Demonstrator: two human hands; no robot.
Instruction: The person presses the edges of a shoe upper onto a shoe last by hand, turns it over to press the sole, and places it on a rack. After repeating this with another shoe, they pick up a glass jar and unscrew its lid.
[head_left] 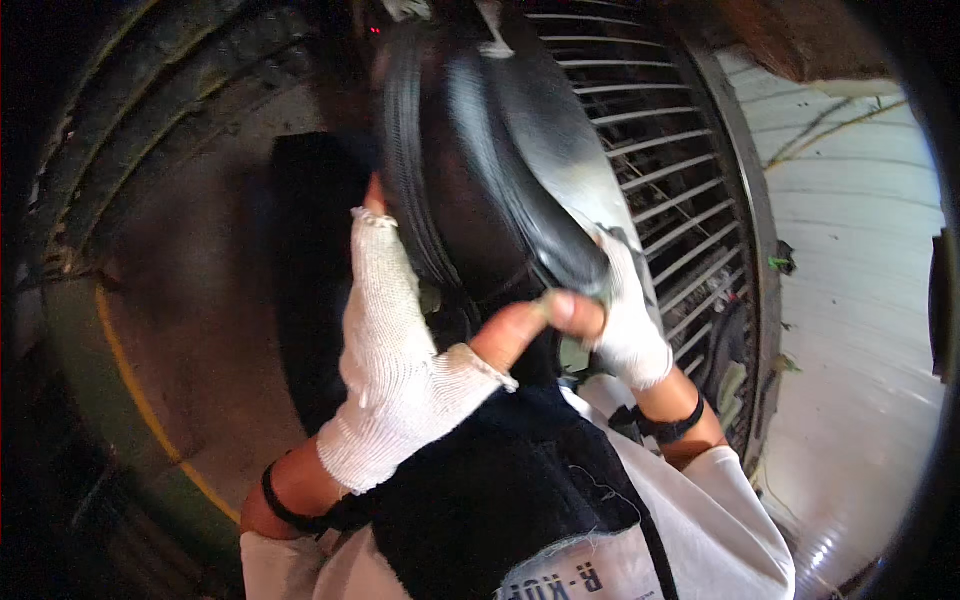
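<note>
A large, glossy black curved piece (490, 190), which looks like rubber, reaches from my hands to the top of the view. Fine parallel ridges run along its left edge, and its right edge is a thick, smooth roll. My left hand (395, 370), in a white knit glove with bare fingertips, grips the left edge; most of its fingers are hidden behind the piece. The same kind of glove covers my right hand (630, 325), closed round the near end of the rolled edge. Both thumbs are blurred and come close together at the near end.
Right of the piece lies a smooth grey surface (570, 135), beside a rack of metal bars (660, 120) in a dark frame. Farther right spreads a pale white sheet-like surface (850, 330). A yellow line (150, 400) crosses the floor at the left. My black apron hangs below.
</note>
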